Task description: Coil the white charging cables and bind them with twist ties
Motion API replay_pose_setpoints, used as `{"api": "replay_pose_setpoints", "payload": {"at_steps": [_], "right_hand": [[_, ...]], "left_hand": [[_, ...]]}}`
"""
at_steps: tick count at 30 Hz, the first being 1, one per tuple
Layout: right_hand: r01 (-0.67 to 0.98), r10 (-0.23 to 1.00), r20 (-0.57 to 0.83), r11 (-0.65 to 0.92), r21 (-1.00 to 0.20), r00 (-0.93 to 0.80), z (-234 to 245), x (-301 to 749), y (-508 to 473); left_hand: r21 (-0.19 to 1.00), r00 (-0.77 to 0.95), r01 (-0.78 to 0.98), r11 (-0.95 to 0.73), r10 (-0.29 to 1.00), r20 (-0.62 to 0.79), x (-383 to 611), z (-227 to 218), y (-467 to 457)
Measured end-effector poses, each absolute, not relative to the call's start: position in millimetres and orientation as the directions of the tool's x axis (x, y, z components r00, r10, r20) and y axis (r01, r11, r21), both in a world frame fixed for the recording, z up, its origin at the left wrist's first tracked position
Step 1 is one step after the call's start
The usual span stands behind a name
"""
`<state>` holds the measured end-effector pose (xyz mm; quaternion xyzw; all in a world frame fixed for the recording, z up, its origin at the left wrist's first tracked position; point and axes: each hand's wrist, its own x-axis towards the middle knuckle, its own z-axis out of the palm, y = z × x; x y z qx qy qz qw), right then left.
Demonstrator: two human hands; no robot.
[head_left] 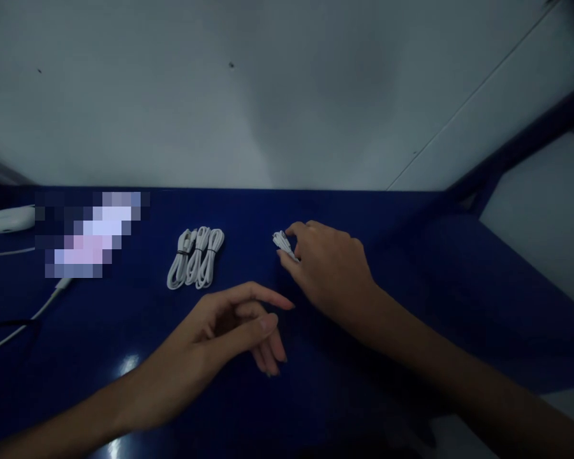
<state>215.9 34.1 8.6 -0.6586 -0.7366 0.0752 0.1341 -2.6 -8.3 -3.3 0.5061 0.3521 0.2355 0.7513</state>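
**Right hand on a small cable bundle**

Our right hand (330,271) has fingertips pinched on a small white coiled cable (282,243) lying on the blue table (411,268), just right of three tied cable bundles (196,258). Left hand (224,331) hovers nearby, fingers loosely spread, holding nothing. We judge the cable light, soft and floppy, so loops may spring loose. Best to grip across the coil's middle, not at a loose end.

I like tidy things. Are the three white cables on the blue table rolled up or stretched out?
Rolled up. The three white cables lie side by side as looped bundles on the blue table, each cinched around its middle.
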Motion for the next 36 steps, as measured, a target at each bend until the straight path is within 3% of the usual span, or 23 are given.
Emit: {"api": "replay_pose_setpoints", "payload": {"at_steps": [7,12,15,21,36], "right_hand": [[0.966,0.992,0.107,0.089,-0.242,-0.065,7.8,209.7,36.9],[0.929,0.997,0.071,0.054,-0.366,-0.03,32.0,227.7,42.4],[0.841,0.974,0.179,-0.022,-0.541,0.14,53.7,250.6,43.5],[0.836,0.974,0.161,-0.048,-0.547,0.162,54.3,267.7,32.9],[0.955,0.993,0.063,-0.081,-0.286,0.103,13.9,251.6,19.2]], "left_hand": [[0.927,0.647,-0.02,0.374,0.711,-0.273,-2.7,-4.7,-10.2],[0.928,0.644,-0.001,0.373,0.71,-0.285,-3.5,-2.7,-10.5],[0.928,0.649,0.0,0.373,0.706,-0.284,-4.3,-2.3,-9.9],[0.923,0.645,0.009,0.385,0.702,-0.3,-5.8,-2.5,-9.3],[0.926,0.643,0.003,0.377,0.708,-0.291,-5.9,-1.4,-10.4]]}}
